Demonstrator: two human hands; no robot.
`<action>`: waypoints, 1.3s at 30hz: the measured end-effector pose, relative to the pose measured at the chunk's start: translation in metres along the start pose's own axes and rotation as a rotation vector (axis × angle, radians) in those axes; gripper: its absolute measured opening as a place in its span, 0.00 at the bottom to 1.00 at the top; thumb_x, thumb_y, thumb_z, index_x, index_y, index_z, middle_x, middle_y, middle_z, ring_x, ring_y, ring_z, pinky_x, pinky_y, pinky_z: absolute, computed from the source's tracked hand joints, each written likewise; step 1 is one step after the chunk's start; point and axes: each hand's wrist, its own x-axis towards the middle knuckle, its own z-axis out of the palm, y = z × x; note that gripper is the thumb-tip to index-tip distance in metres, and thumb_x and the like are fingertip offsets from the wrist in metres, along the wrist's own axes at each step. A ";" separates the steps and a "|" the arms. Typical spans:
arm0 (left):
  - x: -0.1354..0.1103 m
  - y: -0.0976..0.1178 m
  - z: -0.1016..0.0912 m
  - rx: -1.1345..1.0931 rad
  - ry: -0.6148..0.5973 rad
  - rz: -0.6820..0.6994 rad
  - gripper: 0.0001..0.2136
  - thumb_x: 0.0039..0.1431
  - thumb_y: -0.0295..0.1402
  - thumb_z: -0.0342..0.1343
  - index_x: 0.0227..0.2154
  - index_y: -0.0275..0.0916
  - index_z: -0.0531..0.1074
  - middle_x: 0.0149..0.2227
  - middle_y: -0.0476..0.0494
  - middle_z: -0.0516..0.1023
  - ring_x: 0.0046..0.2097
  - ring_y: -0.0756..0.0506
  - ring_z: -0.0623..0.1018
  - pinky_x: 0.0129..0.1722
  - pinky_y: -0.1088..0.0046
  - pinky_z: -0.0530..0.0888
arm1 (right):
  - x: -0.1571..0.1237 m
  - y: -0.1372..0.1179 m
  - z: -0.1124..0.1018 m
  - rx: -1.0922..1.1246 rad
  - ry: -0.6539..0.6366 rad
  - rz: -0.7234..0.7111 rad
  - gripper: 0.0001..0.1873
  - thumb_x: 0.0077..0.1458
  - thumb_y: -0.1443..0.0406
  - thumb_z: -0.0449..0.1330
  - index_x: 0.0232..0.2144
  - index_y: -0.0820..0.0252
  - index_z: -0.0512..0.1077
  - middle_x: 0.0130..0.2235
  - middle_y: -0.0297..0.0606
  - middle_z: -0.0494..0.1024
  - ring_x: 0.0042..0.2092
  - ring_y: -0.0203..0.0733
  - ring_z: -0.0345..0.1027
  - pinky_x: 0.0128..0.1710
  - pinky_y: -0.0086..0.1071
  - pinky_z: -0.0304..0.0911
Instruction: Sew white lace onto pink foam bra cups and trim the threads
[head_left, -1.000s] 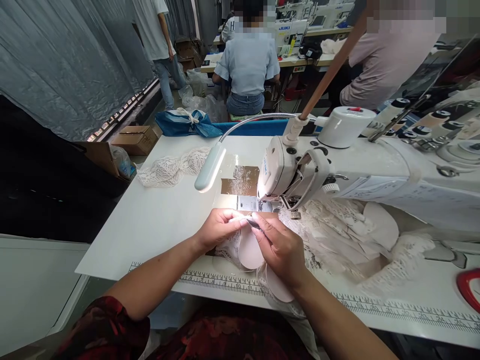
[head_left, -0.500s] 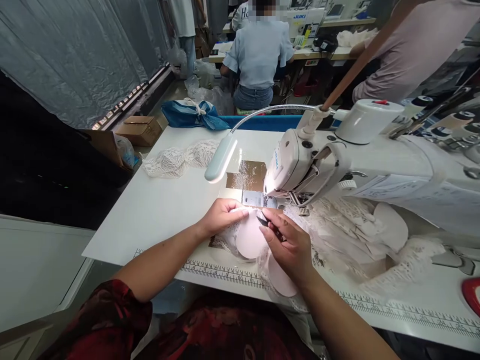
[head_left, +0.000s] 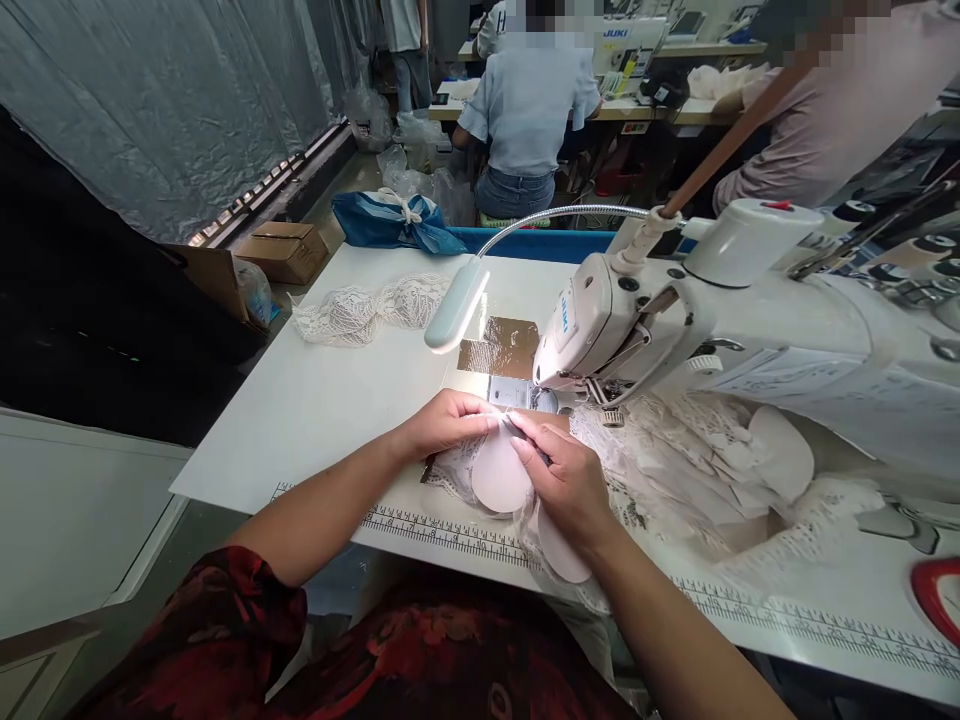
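Observation:
My left hand [head_left: 448, 424] pinches the upper edge of a white lace bra piece [head_left: 499, 478], just in front of the sewing machine's needle area. Smooth pale cups show on the piece; one hangs below my right hand near the table's front edge. My right hand [head_left: 568, 478] is closed around a small dark pointed tool [head_left: 514, 428], mostly hidden by the fingers. Its tip meets the fabric edge beside my left fingertips. I cannot make out the tool's exact kind.
The white sewing machine [head_left: 592, 310] stands behind my hands, with a lit lamp [head_left: 456, 305] on a bendable neck. A lace piece [head_left: 352, 312] lies at the table's back left. More lace and cups [head_left: 697, 470] are heaped right. Printed ruler marks [head_left: 450, 533] run along the front.
My right hand has moved in closer to my left, bringing the dark tool's tip to the fabric edge. My left hand keeps its pinch. The whole view has shifted slightly.

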 end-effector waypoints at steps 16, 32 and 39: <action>-0.007 0.017 -0.014 0.120 -0.155 -0.088 0.12 0.49 0.36 0.65 0.34 0.34 0.79 0.33 0.42 0.79 0.35 0.48 0.76 0.35 0.75 0.71 | 0.006 0.010 -0.024 0.433 -0.330 0.208 0.16 0.55 0.58 0.60 0.44 0.58 0.72 0.39 0.38 0.78 0.39 0.41 0.73 0.40 0.36 0.68; -0.006 0.014 -0.008 0.136 -0.210 -0.083 0.13 0.51 0.40 0.63 0.32 0.34 0.80 0.30 0.43 0.79 0.33 0.48 0.76 0.32 0.75 0.71 | 0.009 -0.002 -0.015 0.423 -0.361 0.124 0.12 0.56 0.59 0.58 0.41 0.57 0.74 0.38 0.37 0.78 0.39 0.41 0.72 0.39 0.34 0.68; -0.004 0.010 -0.017 0.142 -0.203 -0.065 0.12 0.50 0.37 0.64 0.34 0.34 0.80 0.34 0.40 0.80 0.36 0.46 0.76 0.36 0.73 0.72 | 0.007 0.002 -0.010 0.509 -0.255 0.209 0.12 0.55 0.58 0.60 0.40 0.57 0.73 0.38 0.39 0.78 0.39 0.41 0.72 0.40 0.36 0.69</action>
